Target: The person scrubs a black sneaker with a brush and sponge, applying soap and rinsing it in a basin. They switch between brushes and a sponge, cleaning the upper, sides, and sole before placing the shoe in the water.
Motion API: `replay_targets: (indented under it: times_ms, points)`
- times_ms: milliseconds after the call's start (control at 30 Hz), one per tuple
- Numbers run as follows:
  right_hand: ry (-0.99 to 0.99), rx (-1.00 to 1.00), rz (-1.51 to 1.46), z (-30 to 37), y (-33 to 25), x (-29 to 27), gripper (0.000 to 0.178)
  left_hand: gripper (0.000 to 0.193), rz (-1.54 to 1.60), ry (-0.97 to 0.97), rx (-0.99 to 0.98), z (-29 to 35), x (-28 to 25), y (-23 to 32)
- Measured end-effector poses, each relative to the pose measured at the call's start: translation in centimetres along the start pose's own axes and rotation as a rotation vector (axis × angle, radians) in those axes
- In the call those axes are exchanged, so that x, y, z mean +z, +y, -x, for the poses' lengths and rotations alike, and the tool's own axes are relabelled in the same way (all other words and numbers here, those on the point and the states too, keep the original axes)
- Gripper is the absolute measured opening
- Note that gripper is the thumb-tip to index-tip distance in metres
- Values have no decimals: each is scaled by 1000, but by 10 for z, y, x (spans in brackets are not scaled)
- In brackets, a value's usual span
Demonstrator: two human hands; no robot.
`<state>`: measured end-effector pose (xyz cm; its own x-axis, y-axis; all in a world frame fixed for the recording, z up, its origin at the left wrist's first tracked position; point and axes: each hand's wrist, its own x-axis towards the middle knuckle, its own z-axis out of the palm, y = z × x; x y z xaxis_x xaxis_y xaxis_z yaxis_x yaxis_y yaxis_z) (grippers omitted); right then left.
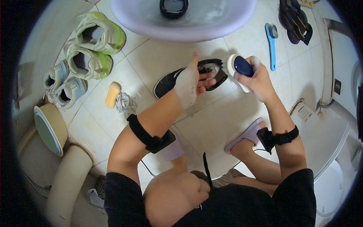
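A black sneaker with a white sole edge rests on the floor tiles, toe to the left. My left hand, coated in foam, is over its middle with thumb raised and fingers apart in front of the shoe's opening. Whether those fingers touch the shoe, I cannot tell. In my right hand is a white scrub brush with a dark blue grip, held at the shoe's heel end. The brush's bristles face the heel. Foam also clings to my right hand.
A lavender basin of water holds a dark shoe. Left lie pale-green sneakers, smaller blue-white shoes, yellow soap and white laces. Right are a blue brush and black items. A pipe stands lower left.
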<state>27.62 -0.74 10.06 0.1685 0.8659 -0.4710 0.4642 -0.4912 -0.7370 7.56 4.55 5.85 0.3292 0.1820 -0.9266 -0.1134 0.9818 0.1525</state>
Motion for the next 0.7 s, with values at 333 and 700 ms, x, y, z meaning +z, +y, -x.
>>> replay_targets:
  times_ms: [333,700]
  points:
    - [126,19,17,20,-4,-35,48,34,186,-159,274,47,-16,-44]
    - [-81,-162,428,38,-34,54,60,24,47,-189,365,27,-51,-68]
